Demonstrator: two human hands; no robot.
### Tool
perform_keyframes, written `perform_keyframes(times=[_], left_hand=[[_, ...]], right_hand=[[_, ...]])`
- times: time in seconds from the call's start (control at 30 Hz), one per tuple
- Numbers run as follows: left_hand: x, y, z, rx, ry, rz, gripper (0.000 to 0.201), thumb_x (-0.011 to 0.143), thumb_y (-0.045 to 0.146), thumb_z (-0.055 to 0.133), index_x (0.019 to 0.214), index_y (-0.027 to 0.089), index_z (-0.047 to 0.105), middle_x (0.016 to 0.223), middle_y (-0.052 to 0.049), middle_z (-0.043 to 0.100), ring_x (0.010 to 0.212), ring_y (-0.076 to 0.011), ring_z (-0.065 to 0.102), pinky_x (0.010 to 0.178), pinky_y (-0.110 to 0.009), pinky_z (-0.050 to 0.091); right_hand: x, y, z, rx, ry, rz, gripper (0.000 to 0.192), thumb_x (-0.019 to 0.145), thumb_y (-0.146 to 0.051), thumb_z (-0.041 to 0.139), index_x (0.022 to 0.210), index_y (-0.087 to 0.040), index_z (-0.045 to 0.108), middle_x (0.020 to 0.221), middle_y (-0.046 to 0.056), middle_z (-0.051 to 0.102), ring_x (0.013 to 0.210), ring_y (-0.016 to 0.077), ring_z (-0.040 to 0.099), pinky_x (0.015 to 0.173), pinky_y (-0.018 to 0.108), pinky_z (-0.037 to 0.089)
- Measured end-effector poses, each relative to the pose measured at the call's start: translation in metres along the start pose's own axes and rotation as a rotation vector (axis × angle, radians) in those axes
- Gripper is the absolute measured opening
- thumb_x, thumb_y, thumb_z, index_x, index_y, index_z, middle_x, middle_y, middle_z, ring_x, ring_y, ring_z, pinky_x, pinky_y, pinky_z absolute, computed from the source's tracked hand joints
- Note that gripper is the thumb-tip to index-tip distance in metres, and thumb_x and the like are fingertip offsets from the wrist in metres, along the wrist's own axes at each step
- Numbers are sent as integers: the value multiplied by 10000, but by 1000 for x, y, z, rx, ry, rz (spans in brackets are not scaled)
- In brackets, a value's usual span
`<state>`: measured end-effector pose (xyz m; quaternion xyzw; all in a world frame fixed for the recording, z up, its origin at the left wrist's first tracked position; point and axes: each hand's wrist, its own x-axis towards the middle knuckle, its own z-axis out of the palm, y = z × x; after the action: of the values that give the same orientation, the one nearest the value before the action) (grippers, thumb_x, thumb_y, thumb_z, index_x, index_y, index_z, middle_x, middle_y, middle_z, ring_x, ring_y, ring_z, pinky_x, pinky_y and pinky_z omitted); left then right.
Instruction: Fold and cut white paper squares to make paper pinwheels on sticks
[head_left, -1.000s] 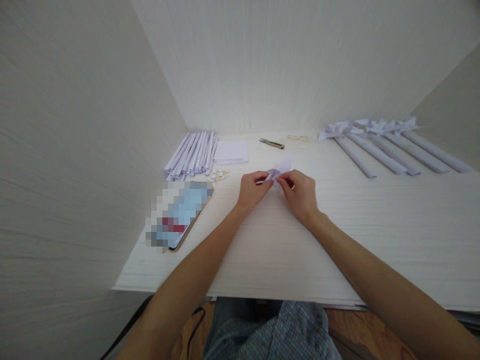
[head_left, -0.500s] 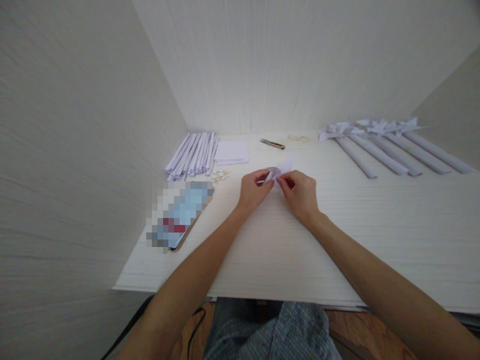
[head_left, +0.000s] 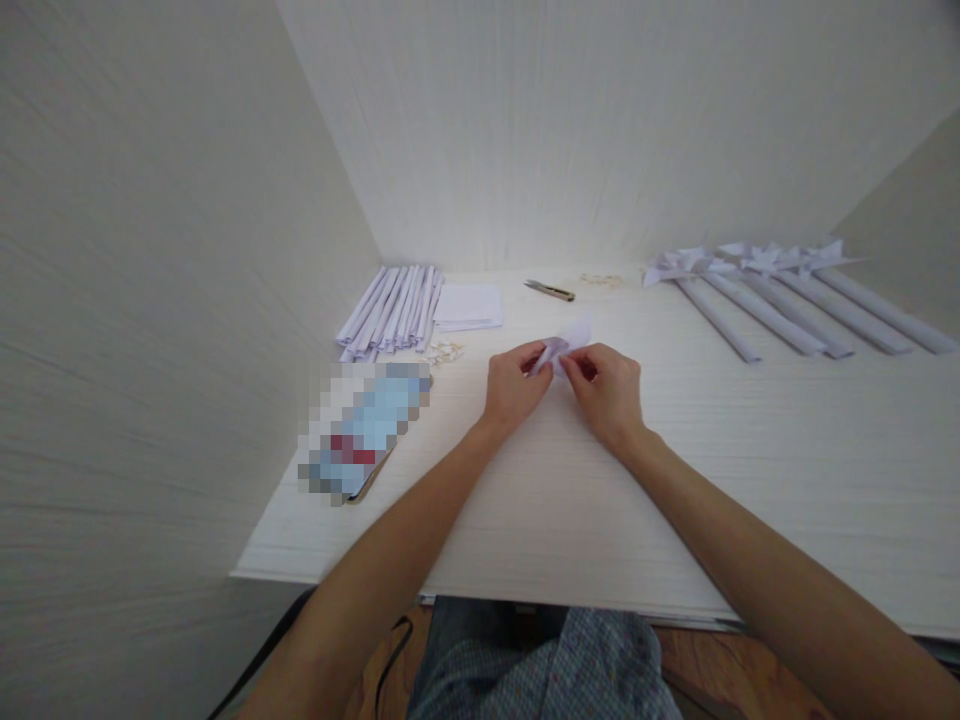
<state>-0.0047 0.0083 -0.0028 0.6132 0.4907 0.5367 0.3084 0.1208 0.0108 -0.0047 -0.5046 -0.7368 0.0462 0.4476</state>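
My left hand [head_left: 514, 385] and my right hand [head_left: 609, 392] meet over the middle of the white desk [head_left: 570, 500]. Between their fingertips they pinch a small folded white paper piece [head_left: 564, 342], held just above the desk surface. One corner of the paper sticks up and to the right past my right thumb. The folds under my fingers are hidden.
A bundle of rolled white paper sticks [head_left: 394, 315] lies at the back left beside a stack of paper squares [head_left: 469, 306]. A small cutter [head_left: 550, 290] lies behind. Several paper pinwheels on sticks [head_left: 765, 300] lie at the right. A phone [head_left: 367, 430] rests at the left.
Both hands stay on the paper piece with only small finger shifts. The view has drifted slightly, so everything sits a little to the right and lower.
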Motion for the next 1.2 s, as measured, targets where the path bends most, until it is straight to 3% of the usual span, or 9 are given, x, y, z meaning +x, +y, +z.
perform_keyframes(times=[0.33,0.6,0.8,1.2], left_hand=[[-2,1,0,83,10,25,268,674,83,518,869,181,674,830,8,701,746,-133,642,771,-278,509],[-2,3,-1,99,14,26,282,671,84,525,911,103,672,899,-73,703,778,-161,652,762,-275,518],[-2,4,-1,109,5,3,298,677,66,512,910,161,671,896,-5,706,793,-129,648,766,-260,516],[-1,1,0,70,21,46,265,663,53,522,853,147,680,830,-21,711,750,-130,648,729,-241,518]], right_hand=[[0,1,1,4,-8,21,222,793,-271,476,635,-176,600,608,42,605,539,156,513,552,290,388],[1,2,1,-18,-29,11,209,786,-259,486,632,-173,597,609,46,601,552,161,518,564,290,387],[0,1,0,-26,-37,11,210,780,-254,487,624,-168,598,599,45,600,541,151,503,554,280,380],[0,1,0,-27,-33,-16,193,768,-240,496,611,-171,584,588,39,589,527,145,489,540,276,374]])
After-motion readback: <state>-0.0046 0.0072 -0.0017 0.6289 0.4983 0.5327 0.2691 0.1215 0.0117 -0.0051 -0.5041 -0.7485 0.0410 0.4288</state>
